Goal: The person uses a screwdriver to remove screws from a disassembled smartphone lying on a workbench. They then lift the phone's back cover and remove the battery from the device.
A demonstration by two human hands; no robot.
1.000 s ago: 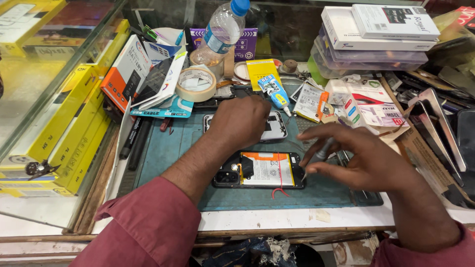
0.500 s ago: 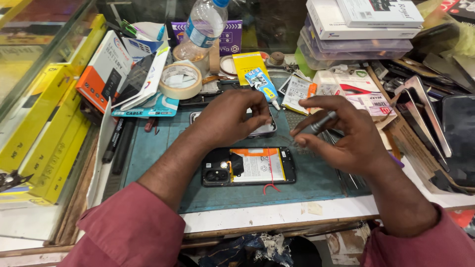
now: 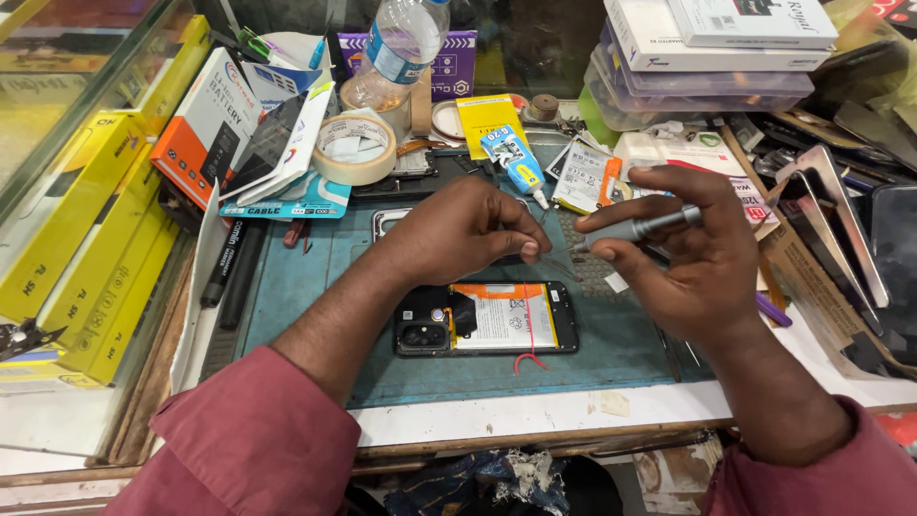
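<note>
Head view: right hand pinches a slim metal screwdriver, rigid and light, best held mid-shaft; left hand, fingers curled together, meets its tip above the opened phone, fragile, mid-desk.

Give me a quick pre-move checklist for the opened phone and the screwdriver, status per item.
1. Opened phone flat on the blue mat, back cover off: ok.
2. Right hand has a grip on the screwdriver: ok.
3. Screwdriver tip seated on a screw: not ok, it is held above the mat.
4. Left hand steadying the phone: not ok, it is above it.
5. What the left fingertips pinch: cannot tell.
6. Red wire clear of the hands: ok.
</note>
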